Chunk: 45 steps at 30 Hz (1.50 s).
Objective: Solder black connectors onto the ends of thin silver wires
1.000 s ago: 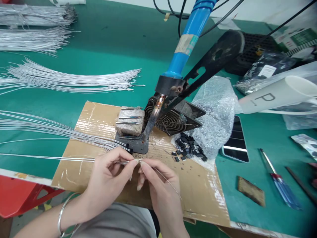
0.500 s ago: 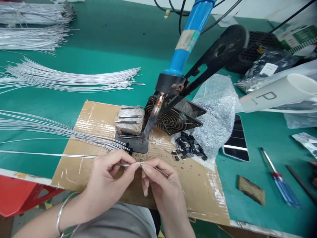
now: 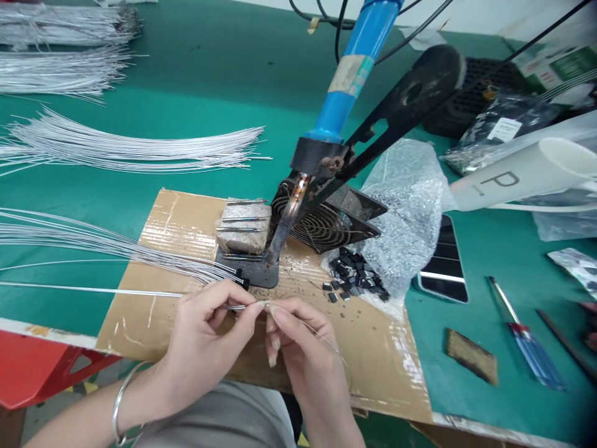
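Observation:
My left hand [image 3: 209,339] pinches a thin white cable [image 3: 93,289] close to its end, the cable running off to the left. Fingertips of my right hand [image 3: 303,348] close around the cable's end, almost touching the left thumb; the very tip is hidden. A fine wire [image 3: 321,334] passes across the right fingers. Just behind the hands lies a bundle of white cables [image 3: 172,261] with black ends. Above them a blue-handled soldering iron [image 3: 342,93] is fixed in a black stand [image 3: 401,102], its tip pointing down beside a pale block [image 3: 243,239] with metal rods on it.
Cardboard [image 3: 387,373] covers the work spot. Small black pieces [image 3: 357,274] spill from bubble wrap [image 3: 403,218] near a black fan [image 3: 326,224]. To the right are a phone [image 3: 443,267], a screwdriver [image 3: 532,348] and a white cup [image 3: 532,177]. More cables [image 3: 140,146] lie behind.
The right fingertips have shifted very slightly while both hands keep pinching at the same spot. The view has moved a little; other things stay put.

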Motion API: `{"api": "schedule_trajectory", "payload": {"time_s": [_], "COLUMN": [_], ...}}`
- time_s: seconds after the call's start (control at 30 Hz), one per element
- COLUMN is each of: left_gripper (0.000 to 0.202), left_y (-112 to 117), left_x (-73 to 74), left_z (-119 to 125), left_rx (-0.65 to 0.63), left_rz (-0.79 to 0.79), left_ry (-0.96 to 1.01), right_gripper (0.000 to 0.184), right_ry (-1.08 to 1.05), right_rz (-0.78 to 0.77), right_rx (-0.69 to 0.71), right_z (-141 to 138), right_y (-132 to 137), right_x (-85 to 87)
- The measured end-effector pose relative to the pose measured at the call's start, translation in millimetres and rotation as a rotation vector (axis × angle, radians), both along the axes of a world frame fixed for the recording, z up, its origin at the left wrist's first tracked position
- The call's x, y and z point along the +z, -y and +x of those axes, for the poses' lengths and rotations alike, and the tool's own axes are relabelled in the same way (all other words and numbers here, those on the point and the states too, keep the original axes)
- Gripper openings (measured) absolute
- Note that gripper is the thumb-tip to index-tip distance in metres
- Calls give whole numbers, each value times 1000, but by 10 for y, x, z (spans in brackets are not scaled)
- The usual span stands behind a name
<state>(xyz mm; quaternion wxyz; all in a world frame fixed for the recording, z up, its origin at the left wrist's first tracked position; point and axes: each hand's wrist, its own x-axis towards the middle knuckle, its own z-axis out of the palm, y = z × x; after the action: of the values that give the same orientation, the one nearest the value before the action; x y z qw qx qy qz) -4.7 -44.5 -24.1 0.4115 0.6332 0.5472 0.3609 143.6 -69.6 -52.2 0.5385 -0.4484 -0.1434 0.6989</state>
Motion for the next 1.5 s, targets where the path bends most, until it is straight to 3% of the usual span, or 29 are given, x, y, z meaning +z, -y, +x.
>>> {"api": "schedule_trajectory", "payload": {"time_s": [0.33, 0.43, 0.5, 0.57, 0.63, 0.7, 0.8, 0.9, 1.07, 1.17, 1.23, 1.33, 1.5], "left_gripper": [19, 17, 15, 14, 11, 10, 11, 11, 12, 12, 11, 11, 11], "left_y": [2, -23, -50, -76, -96, -108, -117, -120, -117, -126, -133, -131, -97], "left_x": [-52, -67, -63, -45, -20, 2, 17, 22, 38, 39, 40, 41, 15], "left_z": [41, 19, 4, -4, -7, -10, -19, -34, -49, -43, -39, -44, -66], "left_rx": [39, 53, 66, 72, 64, 55, 48, 47, 39, 57, 67, 76, 79], "left_rz": [-64, -137, -169, -189, -214, -231, -223, -203, -176, -186, -196, -196, -198], "left_ry": [104, 129, 132, 148, 181, 200, 178, 162, 150, 146, 146, 133, 109], "right_gripper": [15, 22, 28, 18, 27, 34, 37, 38, 35, 39, 42, 34, 13], "right_ry": [-3, 134, 423, 879, 1358, 1704, 1878, 1921, 1989, 1983, 1860, 1512, 1072], "right_rz": [12, 84, 165, 175, 187, 259, 424, 480, 482, 406, 291, 130, 154], "right_rx": [-42, -27, -73, -232, -343, -264, -128, -72, -104, -95, -101, -185, -327], "right_z": [-106, -29, 128, 355, 593, 776, 876, 843, 858, 920, 931, 853, 513], "right_y": [81, 106, 128, 142, 137, 112, 70, 55, 85, 110, 123, 128, 88], "right_x": [-72, -76, -94, -139, -208, -276, -317, -287, -277, -308, -306, -238, -11]}}
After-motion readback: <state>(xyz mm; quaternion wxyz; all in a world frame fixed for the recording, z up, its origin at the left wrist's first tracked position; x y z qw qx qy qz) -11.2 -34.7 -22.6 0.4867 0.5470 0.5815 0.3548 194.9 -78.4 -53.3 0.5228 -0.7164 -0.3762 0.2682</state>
